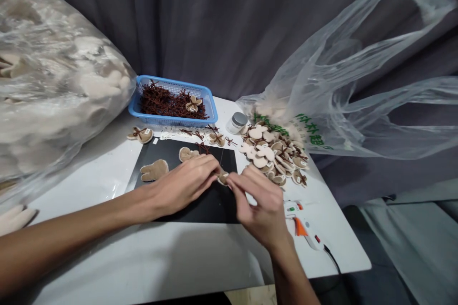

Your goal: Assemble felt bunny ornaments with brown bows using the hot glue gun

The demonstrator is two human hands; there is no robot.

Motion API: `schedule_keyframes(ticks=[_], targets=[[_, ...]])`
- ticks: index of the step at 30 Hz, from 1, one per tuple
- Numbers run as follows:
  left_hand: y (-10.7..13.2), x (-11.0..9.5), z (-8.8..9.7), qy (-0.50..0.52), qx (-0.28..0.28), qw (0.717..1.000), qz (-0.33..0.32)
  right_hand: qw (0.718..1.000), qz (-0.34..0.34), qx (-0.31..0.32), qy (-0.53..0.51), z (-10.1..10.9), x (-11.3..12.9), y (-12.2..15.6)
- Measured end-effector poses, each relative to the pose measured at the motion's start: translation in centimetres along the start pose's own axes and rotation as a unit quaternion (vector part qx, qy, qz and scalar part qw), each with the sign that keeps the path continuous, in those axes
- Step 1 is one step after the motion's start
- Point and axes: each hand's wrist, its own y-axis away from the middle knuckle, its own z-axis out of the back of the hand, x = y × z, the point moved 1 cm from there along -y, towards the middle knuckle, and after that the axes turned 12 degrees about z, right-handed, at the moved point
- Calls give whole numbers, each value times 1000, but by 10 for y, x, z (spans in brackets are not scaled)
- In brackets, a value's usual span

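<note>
Over a black mat (200,205) on the white table (161,257), my left hand (184,183) and my right hand (259,205) meet, both pinching a small beige plush piece (223,178) between their fingertips. Two more beige bunny-ear pieces (154,170) lie on the mat to the left. A pile of finished beige pieces with brown bows (275,152) sits to the right of my hands. A blue basket (175,102) of brown string bows stands at the back.
A white and orange glue gun (304,226) lies near the table's right edge, its cord running off. A small silver-lidded jar (238,122) stands behind the pile. Large clear plastic bags (53,90) of plush pieces flank the table; a dark curtain hangs behind.
</note>
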Motion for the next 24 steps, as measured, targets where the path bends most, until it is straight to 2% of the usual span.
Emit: schedule_keyframes(ticks=[3,6,11,17,21,24], targets=[[-1,-3,6,1,7,1000,-9,999,18,-1,36,-2,-25,-11],[-3,-3,12,7,15,1000,-15,997,48,25,54,-5,-47,-20],[-9,5,16,36,-11,999,-26,995,38,71,63,-13,-65,-19],[-11,-1,23,60,-28,998,-12,997,15,58,37,-25,-56,0],[-11,-2,23,99,-36,994,43,999,-13,39,-26,-30,-35,12],[-9,-1,17,96,-37,993,58,998,-21,39,-49,-30,-17,17]])
